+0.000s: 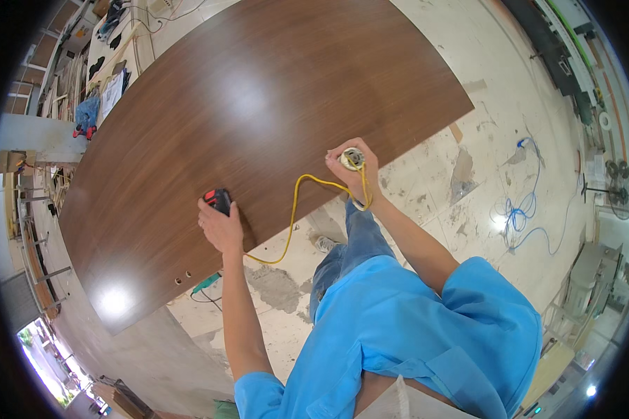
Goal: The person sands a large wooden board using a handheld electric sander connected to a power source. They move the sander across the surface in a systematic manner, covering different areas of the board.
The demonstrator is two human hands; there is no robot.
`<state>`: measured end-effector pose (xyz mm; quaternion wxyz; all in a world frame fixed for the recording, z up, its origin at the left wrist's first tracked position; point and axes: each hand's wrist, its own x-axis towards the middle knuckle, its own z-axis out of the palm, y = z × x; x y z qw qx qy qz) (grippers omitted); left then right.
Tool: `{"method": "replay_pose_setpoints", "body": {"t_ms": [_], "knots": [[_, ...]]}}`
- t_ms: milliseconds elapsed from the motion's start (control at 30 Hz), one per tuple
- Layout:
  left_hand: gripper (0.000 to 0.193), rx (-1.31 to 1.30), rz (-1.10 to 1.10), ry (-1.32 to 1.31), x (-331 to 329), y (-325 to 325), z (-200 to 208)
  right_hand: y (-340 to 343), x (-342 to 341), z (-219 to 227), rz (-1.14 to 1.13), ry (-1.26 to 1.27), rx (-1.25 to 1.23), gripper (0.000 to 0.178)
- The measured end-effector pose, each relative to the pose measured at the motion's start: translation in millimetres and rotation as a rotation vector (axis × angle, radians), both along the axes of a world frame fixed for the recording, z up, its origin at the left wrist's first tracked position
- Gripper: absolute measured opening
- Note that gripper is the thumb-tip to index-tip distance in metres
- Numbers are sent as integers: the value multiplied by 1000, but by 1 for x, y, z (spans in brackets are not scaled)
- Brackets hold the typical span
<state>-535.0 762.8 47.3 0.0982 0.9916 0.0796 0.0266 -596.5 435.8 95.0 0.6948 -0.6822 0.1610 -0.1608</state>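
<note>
Workshop: a broad brown wood-grain panel (161,174) spreads before us over a scuffed pale floor (433,202).
Left hand (222,229): clasped around a black-and-red block (217,201), above the panel's near part.
Yellow cord (295,202): curves between our hands, over the near edge.
Right hand (372,174): clamped around a pale round-ended tool (353,158), at the near edge.
Handling: we'd best hold the tool steady, cord slack and clear of its base.
Writing: none we can read.
</note>
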Motion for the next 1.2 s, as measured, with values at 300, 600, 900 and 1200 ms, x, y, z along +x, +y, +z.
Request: {"method": "replay_pose_setpoints", "body": {"t_ms": [300,600,900,1200], "knots": [[93,36,16,-8,-11,28,-5,16,-7,-17,-2,-60,-109,20],[93,100,47,-44,-46,112,-4,-14,-35,14,-242,-116,173,22],[92,98,101,-45,-35,98,-11,3,-27,-37,-70,-105,60,21],[93,46,94,-6,-12,38,-5,2,-22,-33,66,-131,-72,18]]}}
